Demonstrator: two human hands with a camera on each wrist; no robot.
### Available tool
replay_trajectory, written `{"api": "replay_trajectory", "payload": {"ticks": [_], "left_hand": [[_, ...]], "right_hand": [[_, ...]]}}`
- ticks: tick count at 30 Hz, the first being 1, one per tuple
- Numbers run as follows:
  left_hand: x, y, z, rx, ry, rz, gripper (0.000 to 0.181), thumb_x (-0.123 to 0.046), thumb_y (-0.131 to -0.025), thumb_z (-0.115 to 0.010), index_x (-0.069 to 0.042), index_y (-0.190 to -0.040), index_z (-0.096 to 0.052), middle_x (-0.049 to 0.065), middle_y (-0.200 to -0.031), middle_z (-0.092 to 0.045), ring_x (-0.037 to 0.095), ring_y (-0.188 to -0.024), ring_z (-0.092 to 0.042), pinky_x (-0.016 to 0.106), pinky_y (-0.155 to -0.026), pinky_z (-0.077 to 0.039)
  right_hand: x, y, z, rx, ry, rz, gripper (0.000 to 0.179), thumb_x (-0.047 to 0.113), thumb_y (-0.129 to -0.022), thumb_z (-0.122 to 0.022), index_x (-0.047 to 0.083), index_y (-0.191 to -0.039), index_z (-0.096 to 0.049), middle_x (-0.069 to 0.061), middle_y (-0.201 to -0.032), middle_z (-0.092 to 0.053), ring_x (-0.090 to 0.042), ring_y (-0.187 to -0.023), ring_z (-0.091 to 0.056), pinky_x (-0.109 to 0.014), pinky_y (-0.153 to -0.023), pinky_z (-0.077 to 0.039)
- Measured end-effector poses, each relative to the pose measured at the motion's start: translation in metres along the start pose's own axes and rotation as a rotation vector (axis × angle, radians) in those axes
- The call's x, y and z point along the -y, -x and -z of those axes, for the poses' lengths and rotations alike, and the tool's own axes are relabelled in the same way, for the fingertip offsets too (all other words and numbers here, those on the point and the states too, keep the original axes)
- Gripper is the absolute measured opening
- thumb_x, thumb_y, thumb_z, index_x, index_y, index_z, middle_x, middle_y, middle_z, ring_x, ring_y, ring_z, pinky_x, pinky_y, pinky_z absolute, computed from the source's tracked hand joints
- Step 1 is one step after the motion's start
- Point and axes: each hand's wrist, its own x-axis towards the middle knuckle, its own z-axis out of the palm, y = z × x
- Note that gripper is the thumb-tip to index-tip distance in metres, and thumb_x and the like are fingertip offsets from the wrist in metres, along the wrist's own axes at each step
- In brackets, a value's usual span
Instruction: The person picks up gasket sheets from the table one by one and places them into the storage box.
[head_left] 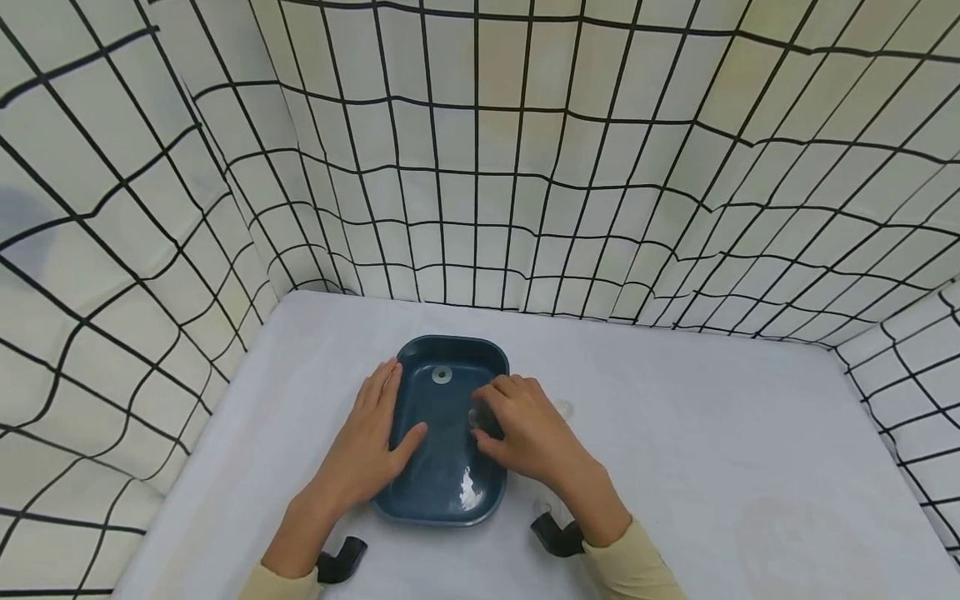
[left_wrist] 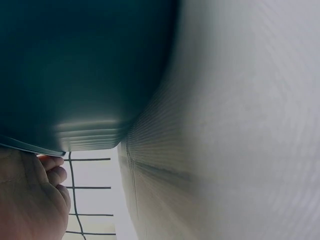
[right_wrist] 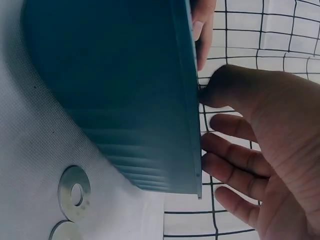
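A dark blue tray [head_left: 442,515] stands on the white surface, a flat metal washer [head_left: 442,375] lying inside it near the far end. Along the tray's left rim rests my left hand [head_left: 367,442], its thumb extended over the inside. My right hand [head_left: 528,429] is over the right rim with bent fingers reaching in. A small shiny round piece [head_left: 473,418] shows beside its thumb and fingertips, partly covered. In the right wrist view the thumb and fingertips [right_wrist: 215,145] are spread apart at the rim, and the tray wall hides anything lower.
Two flat washers [right_wrist: 75,192] lie on the white cloth right of the tray; the head view shows one pale ring [head_left: 562,408] by my right hand and another near my forearm. Black wrist-worn pieces [head_left: 557,533] sit under both wrists. Black netting [head_left: 480,175] encloses the surface.
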Motion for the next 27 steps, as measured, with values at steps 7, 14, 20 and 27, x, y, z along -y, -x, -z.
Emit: {"api": "replay_trajectory", "payload": {"ticks": [7, 14, 20, 27], "left_hand": [[0.001, 0.002, -0.001, 0.015, -0.006, 0.019, 0.092, -0.039, -0.103, -0.066, -0.001, -0.169, -0.014, 0.018, -0.178, -0.015, 0.040, -0.165, -0.015, 0.067, -0.131, -0.023], [0.001, 0.000, -0.002, 0.003, 0.001, 0.014, 0.092, -0.039, -0.103, -0.065, -0.001, -0.169, -0.014, 0.018, -0.178, -0.015, 0.041, -0.165, -0.015, 0.068, -0.130, -0.023], [0.004, 0.000, -0.001, 0.023, -0.014, 0.039, 0.093, -0.040, -0.103, -0.065, -0.003, -0.170, -0.013, 0.016, -0.179, -0.013, 0.040, -0.166, -0.014, 0.067, -0.131, -0.022], [0.003, -0.002, -0.003, 0.043, 0.009, 0.058, 0.094, -0.040, -0.102, -0.065, -0.003, -0.170, -0.011, 0.016, -0.179, -0.011, 0.039, -0.167, -0.011, 0.064, -0.134, -0.017]], "right_hand": [[-0.003, 0.020, 0.001, -0.049, -0.061, -0.099, 0.040, 0.028, -0.092, -0.084, 0.017, -0.128, -0.070, 0.000, -0.127, -0.070, -0.022, -0.121, -0.066, -0.045, -0.111, -0.053], [-0.011, 0.041, 0.001, -0.032, -0.122, -0.193, 0.039, 0.025, -0.092, -0.084, 0.017, -0.128, -0.071, 0.000, -0.126, -0.070, -0.021, -0.118, -0.068, -0.041, -0.105, -0.059], [-0.015, 0.054, -0.001, -0.025, -0.127, -0.262, 0.039, 0.026, -0.091, -0.084, 0.018, -0.127, -0.072, 0.001, -0.125, -0.070, -0.018, -0.117, -0.067, -0.039, -0.102, -0.060], [-0.015, 0.066, -0.001, 0.025, -0.123, -0.305, 0.038, 0.028, -0.091, -0.085, 0.017, -0.126, -0.072, 0.001, -0.124, -0.070, -0.018, -0.116, -0.068, -0.039, -0.102, -0.061]]}}
